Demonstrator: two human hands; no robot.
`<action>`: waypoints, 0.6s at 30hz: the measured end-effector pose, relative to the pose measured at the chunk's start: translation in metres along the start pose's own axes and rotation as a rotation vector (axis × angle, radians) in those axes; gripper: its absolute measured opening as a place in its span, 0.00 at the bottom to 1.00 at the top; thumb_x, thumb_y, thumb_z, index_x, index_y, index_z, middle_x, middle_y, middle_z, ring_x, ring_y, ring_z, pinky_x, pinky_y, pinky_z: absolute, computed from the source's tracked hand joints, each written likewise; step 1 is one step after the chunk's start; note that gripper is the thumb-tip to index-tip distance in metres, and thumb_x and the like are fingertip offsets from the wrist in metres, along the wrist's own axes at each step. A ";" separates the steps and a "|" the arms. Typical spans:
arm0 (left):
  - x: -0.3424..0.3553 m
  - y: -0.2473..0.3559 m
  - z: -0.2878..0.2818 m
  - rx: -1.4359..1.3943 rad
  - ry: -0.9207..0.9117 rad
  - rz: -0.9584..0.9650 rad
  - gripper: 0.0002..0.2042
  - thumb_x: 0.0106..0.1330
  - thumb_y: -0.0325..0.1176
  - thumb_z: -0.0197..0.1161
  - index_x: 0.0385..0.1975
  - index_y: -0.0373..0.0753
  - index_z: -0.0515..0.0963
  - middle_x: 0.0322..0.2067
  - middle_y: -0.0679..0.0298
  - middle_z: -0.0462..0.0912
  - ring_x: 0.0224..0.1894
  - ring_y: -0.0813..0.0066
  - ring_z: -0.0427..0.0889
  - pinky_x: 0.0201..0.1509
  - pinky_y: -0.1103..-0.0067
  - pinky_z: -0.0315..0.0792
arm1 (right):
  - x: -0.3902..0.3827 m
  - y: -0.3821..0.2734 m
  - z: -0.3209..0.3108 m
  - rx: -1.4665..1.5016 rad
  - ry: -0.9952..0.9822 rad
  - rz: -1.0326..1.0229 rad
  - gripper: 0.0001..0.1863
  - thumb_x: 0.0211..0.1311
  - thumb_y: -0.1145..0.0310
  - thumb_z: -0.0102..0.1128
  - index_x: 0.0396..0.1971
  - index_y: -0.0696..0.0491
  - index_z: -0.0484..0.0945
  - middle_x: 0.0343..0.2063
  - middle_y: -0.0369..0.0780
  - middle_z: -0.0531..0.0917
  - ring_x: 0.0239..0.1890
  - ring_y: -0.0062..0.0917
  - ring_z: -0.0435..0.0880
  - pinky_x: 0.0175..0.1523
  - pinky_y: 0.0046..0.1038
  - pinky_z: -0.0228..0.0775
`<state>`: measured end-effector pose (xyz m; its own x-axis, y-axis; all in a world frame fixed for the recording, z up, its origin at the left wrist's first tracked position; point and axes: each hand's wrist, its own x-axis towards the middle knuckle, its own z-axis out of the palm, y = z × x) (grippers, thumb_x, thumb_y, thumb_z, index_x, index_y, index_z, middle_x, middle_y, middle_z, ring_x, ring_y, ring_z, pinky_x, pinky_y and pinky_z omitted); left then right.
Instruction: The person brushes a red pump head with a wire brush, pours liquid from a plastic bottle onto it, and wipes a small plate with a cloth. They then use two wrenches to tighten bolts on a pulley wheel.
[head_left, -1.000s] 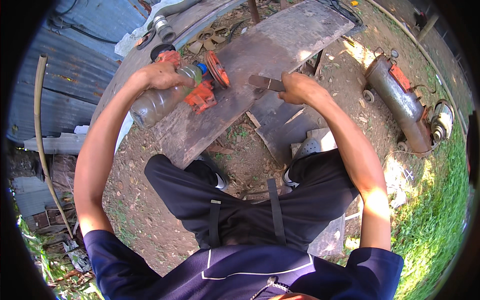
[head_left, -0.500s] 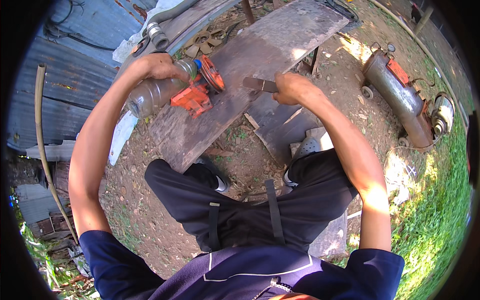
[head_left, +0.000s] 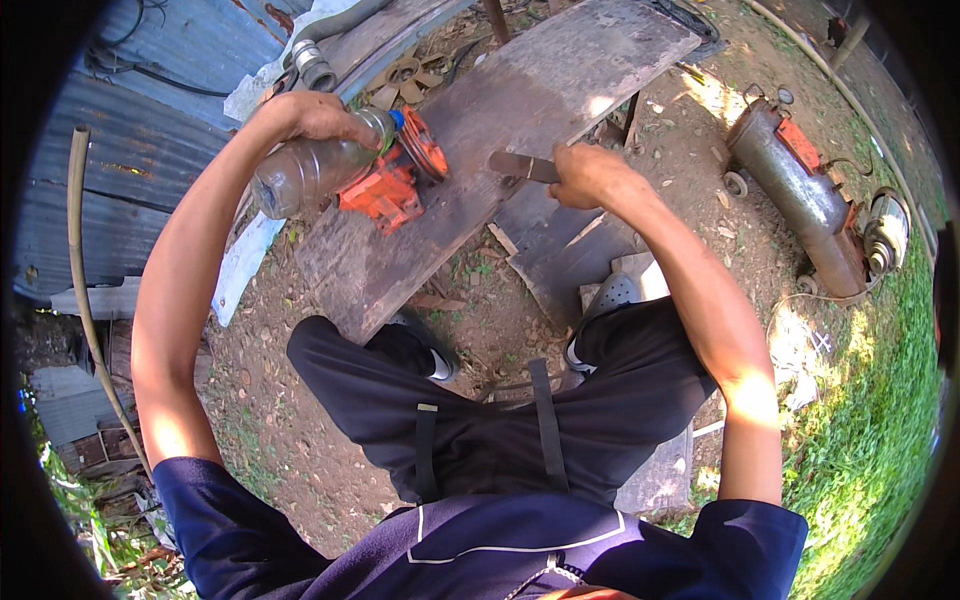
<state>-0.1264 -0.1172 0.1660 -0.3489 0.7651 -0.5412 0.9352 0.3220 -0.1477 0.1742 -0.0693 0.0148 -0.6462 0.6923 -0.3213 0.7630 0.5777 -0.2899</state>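
My left hand (head_left: 335, 120) is wrapped round the upper part of a large clear plastic bottle (head_left: 290, 178), tilted nearly on its side. Its blue-capped neck points right, over an orange metal machine part (head_left: 385, 193) with a round pulley-like wheel. That part rests on a worn wooden plank (head_left: 470, 130). Closed fingers of my right hand (head_left: 592, 178) grip a dark flat strip-like blade (head_left: 523, 167), which points left above the plank's near edge. Whether liquid leaves the bottle is too small to tell.
Behind the plank lie a fan wheel (head_left: 407, 78) and a grey hose with a metal fitting (head_left: 314, 66). Corrugated metal sheets (head_left: 110, 170) stand at left. A rusty cylindrical tank on wheels (head_left: 790, 195) is at right. Dark boards (head_left: 560, 260) lie below the plank.
My left hand and the bottle have shifted slightly up and left, with the bottle's base raised a little. My right hand and the blade have barely moved.
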 end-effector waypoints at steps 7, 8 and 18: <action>-0.004 0.001 0.004 0.038 -0.023 0.037 0.33 0.47 0.57 0.68 0.42 0.31 0.83 0.36 0.52 0.85 0.36 0.62 0.85 0.42 0.68 0.77 | 0.002 0.000 0.002 -0.008 0.034 -0.017 0.21 0.54 0.63 0.63 0.42 0.64 0.76 0.35 0.55 0.83 0.42 0.47 0.84 0.47 0.42 0.76; -0.004 -0.002 0.007 0.045 -0.022 0.052 0.32 0.46 0.56 0.69 0.43 0.31 0.83 0.36 0.53 0.85 0.35 0.63 0.85 0.41 0.69 0.77 | 0.000 -0.002 0.003 -0.010 0.053 -0.011 0.17 0.52 0.67 0.61 0.39 0.62 0.80 0.34 0.53 0.84 0.41 0.44 0.85 0.46 0.41 0.77; -0.015 -0.002 0.018 0.188 -0.021 0.195 0.27 0.41 0.46 0.71 0.42 0.38 0.82 0.32 0.57 0.84 0.33 0.65 0.84 0.38 0.70 0.77 | 0.000 0.000 0.001 -0.018 0.050 0.015 0.15 0.49 0.72 0.59 0.37 0.61 0.83 0.35 0.50 0.85 0.40 0.42 0.86 0.45 0.38 0.79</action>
<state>-0.1216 -0.1393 0.1594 -0.1617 0.7898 -0.5916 0.9801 0.0588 -0.1894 0.1744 -0.0702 0.0138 -0.6333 0.7216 -0.2797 0.7732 0.5741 -0.2694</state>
